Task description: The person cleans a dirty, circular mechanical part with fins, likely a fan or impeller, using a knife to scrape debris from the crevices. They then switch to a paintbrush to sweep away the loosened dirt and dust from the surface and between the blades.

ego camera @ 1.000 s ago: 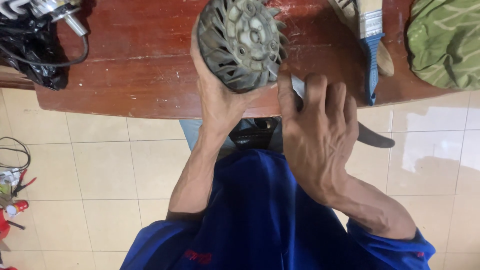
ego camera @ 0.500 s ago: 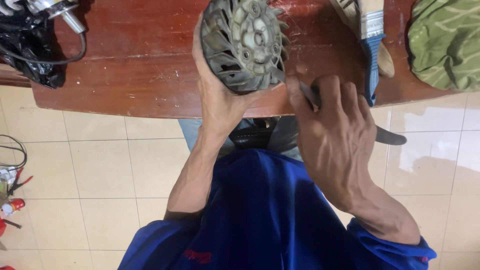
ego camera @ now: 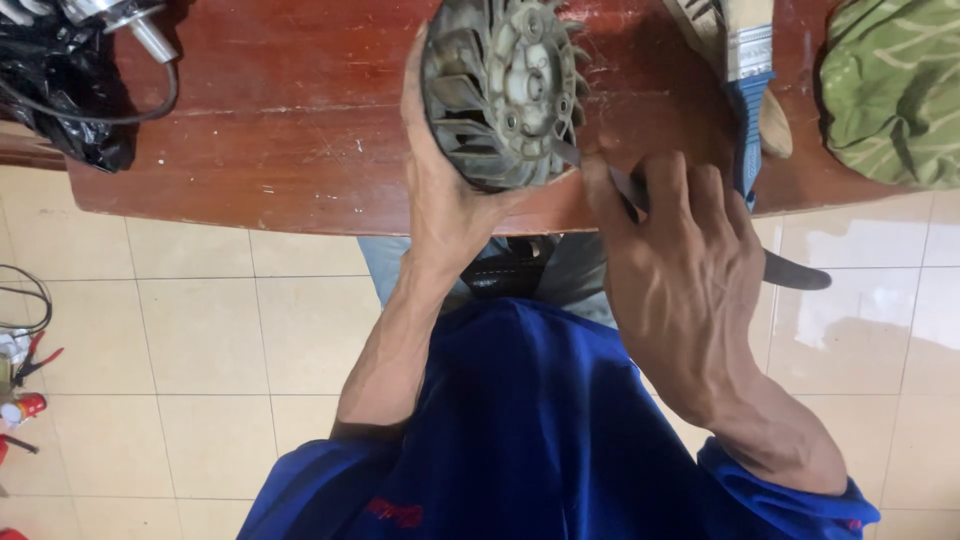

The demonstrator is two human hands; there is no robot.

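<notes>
My left hand [ego camera: 440,190] grips a round grey finned fan wheel [ego camera: 505,85], dusty and tilted on its edge, over the near edge of a red-brown wooden table [ego camera: 290,130]. My right hand [ego camera: 680,270] is closed around a thin dark-handled tool [ego camera: 795,272]. Its narrow metal tip [ego camera: 567,152] touches the lower right rim of the wheel. The tool's handle end sticks out past my hand to the right.
A paintbrush with a blue handle [ego camera: 748,95] lies on the table right of the wheel. A green patterned cloth [ego camera: 895,85] sits at the far right. A black bag with cable [ego camera: 60,90] lies at the left. Small tools [ego camera: 25,385] lie on the tiled floor.
My right hand has moved up and left, bringing the tool tip onto the wheel's rim. The wheel has turned slightly in my left hand.
</notes>
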